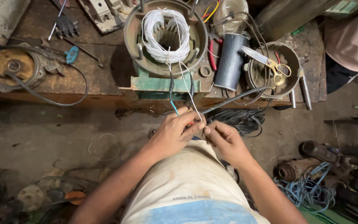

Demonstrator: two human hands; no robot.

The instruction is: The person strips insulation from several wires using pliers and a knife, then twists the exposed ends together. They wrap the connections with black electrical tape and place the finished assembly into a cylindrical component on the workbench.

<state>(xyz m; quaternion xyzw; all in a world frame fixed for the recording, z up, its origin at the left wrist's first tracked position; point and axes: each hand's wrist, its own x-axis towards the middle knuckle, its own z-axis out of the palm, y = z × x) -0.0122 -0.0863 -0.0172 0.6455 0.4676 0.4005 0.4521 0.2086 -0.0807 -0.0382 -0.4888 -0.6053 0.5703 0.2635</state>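
- The wooden workbench (104, 79) spans the top of the view, cluttered with parts; the person stands just below its front edge, over a grimy floor.
- The motor stator (165, 39) sits at the bench edge on a green base, a white wire winding (162, 37) coiled around its bore.
- A grey cylinder (230, 61) lies just right of the stator; beyond it a round metal housing (293, 66) holds yellow-handled scissors (270, 63).
- A second rusty motor part (11, 68) lies well apart at the bench's left end.
- The left hand (172, 132) and right hand (226, 141) meet just below the bench edge, fingertips touching, both about equally near the work.
- The white lead wires (186, 85) drop from the winding over the stator's front and run down and slightly right into the fingers; their long axis runs from the stator straight toward the person, so the stator lies directly ahead of and above the hands.
- Left fingers are pinched closed on the wire ends, with a bit of red showing at the grip; a blue-ended lead (173, 107) hangs just beside them.
- Right thumb and forefinger are nipped together at the same spot, on the wire tips, though the exact strand is too small to tell.
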